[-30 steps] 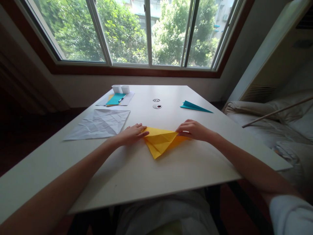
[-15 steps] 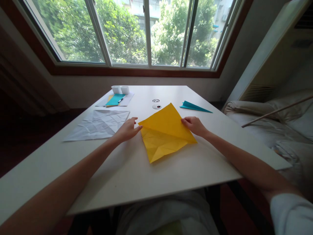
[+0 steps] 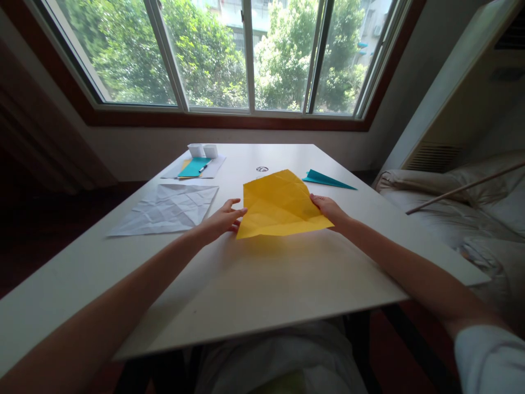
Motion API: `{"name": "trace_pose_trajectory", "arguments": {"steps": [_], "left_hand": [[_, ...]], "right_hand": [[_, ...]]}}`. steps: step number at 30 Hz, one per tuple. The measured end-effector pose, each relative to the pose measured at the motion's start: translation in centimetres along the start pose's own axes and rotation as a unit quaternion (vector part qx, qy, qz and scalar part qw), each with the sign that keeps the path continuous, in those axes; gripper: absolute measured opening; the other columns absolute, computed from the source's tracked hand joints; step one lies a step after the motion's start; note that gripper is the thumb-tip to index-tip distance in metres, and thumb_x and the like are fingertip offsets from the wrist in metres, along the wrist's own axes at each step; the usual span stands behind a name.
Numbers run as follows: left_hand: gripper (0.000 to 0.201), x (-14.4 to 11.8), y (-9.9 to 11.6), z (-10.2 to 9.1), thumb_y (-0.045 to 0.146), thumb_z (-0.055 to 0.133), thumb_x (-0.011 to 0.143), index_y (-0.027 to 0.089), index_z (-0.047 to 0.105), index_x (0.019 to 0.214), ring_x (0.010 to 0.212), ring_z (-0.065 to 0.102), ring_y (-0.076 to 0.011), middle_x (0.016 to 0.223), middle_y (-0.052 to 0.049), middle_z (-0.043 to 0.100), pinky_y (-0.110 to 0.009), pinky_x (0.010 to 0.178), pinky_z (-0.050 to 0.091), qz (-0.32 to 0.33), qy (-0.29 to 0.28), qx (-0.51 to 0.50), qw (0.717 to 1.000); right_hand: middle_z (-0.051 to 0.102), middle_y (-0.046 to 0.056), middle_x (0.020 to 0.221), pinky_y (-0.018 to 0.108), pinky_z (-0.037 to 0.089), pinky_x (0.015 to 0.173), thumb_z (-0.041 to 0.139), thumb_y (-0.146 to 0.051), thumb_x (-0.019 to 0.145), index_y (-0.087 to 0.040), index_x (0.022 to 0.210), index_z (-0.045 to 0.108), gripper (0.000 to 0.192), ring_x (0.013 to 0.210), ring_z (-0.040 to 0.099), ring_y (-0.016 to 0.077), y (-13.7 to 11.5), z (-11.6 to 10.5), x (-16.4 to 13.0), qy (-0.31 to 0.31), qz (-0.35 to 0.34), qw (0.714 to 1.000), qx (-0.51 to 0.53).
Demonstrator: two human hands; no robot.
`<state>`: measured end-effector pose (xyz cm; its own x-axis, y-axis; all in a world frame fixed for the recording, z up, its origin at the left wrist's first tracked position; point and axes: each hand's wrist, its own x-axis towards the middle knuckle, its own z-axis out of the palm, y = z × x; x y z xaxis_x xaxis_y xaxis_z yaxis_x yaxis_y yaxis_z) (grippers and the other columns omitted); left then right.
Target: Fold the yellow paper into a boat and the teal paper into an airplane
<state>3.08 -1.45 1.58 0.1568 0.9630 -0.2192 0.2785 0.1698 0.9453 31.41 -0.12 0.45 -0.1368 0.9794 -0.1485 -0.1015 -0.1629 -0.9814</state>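
Observation:
A creased yellow paper sheet (image 3: 281,203) is unfolded and held a little above the white table (image 3: 262,284), tilted up toward me. My left hand (image 3: 223,220) grips its left edge near the lower corner. My right hand (image 3: 326,207) grips the right edge, partly hidden behind the sheet. Both forearms reach in from the near side.
A crumpled white sheet (image 3: 168,207) lies to the left. Behind it sit a teal paper with a pen (image 3: 194,166) and two small white cups (image 3: 202,149). A folded teal paper plane (image 3: 326,179) lies at the right. A bed (image 3: 471,213) stands beside the table.
The yellow paper was a folded triangle flat on the table; it has been opened out into a full sheet and lifted off the table between both hands.

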Motion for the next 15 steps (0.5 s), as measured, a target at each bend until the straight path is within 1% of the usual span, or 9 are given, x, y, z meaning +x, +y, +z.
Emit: {"name": "trace_pose_trajectory", "arguments": {"steps": [3,6,7,8,10,12,15], "left_hand": [[0.061,-0.35,0.12,0.33,0.035,0.064,0.072,0.025,0.034,0.124,0.076,0.063,-0.0156,0.093,-0.006,0.062,-0.026,0.064,0.050,0.024,-0.005,-0.073,0.997],[0.071,-0.45,0.03,0.51,0.029,0.070,0.065,0.028,0.030,0.124,0.071,0.064,-0.0160,0.083,-0.002,0.064,-0.028,0.063,0.051,0.064,-0.021,-0.121,0.990],[0.071,-0.41,-0.03,0.53,0.027,0.071,0.063,0.027,0.033,0.123,0.069,0.064,-0.0160,0.081,-0.001,0.064,-0.028,0.062,0.051,0.077,-0.036,-0.131,0.988],[0.067,-0.34,-0.10,0.53,0.026,0.072,0.061,0.024,0.039,0.119,0.069,0.063,-0.0160,0.079,-0.001,0.064,-0.027,0.062,0.050,0.087,-0.052,-0.136,0.986],[0.051,-0.13,-0.21,0.49,0.024,0.073,0.059,0.017,0.053,0.105,0.071,0.063,-0.0162,0.081,-0.004,0.065,-0.026,0.063,0.050,0.099,-0.069,-0.137,0.983],[0.040,0.08,-0.30,0.43,0.022,0.074,0.057,0.013,0.061,0.094,0.075,0.062,-0.0166,0.086,-0.007,0.065,-0.025,0.066,0.050,0.101,-0.054,-0.136,0.984],[0.040,0.30,-0.37,0.32,0.021,0.073,0.056,0.013,0.064,0.094,0.083,0.062,-0.0187,0.097,-0.009,0.065,-0.028,0.071,0.050,0.103,-0.023,-0.153,0.982]], "right_hand": [[0.068,0.008,0.083,0.035,0.053,0.062,0.048,-0.036,0.084,-0.017,0.093,0.060,0.025,0.069,0.065,0.0216,-0.03,0.02,0.02,-0.016,0.010,0.999,0.030],[0.069,0.008,0.085,0.035,0.053,0.064,0.048,-0.035,0.084,-0.017,0.092,0.060,0.023,0.071,0.065,0.0216,-0.04,0.23,-0.07,-0.019,0.010,0.999,0.044],[0.069,0.008,0.084,0.036,0.053,0.064,0.049,-0.035,0.083,-0.017,0.091,0.060,0.022,0.071,0.065,0.0220,-0.03,0.32,-0.11,-0.017,0.014,0.999,0.050],[0.069,0.008,0.083,0.036,0.053,0.064,0.049,-0.034,0.083,-0.017,0.091,0.060,0.022,0.071,0.065,0.0223,0.01,0.38,-0.12,-0.014,0.017,0.998,0.056],[0.068,0.008,0.083,0.037,0.054,0.065,0.049,-0.030,0.083,-0.016,0.090,0.060,0.019,0.072,0.065,0.0221,0.13,0.42,-0.07,-0.011,0.017,0.998,0.068],[0.068,0.008,0.085,0.035,0.054,0.068,0.049,-0.028,0.082,-0.016,0.089,0.059,0.017,0.074,0.065,0.0208,0.29,0.34,0.09,-0.007,0.010,0.998,0.068],[0.066,0.008,0.090,0.030,0.053,0.070,0.053,-0.024,0.079,-0.016,0.091,0.057,0.014,0.075,0.064,0.0172,0.48,0.17,0.34,0.007,-0.004,0.999,0.038]]}}
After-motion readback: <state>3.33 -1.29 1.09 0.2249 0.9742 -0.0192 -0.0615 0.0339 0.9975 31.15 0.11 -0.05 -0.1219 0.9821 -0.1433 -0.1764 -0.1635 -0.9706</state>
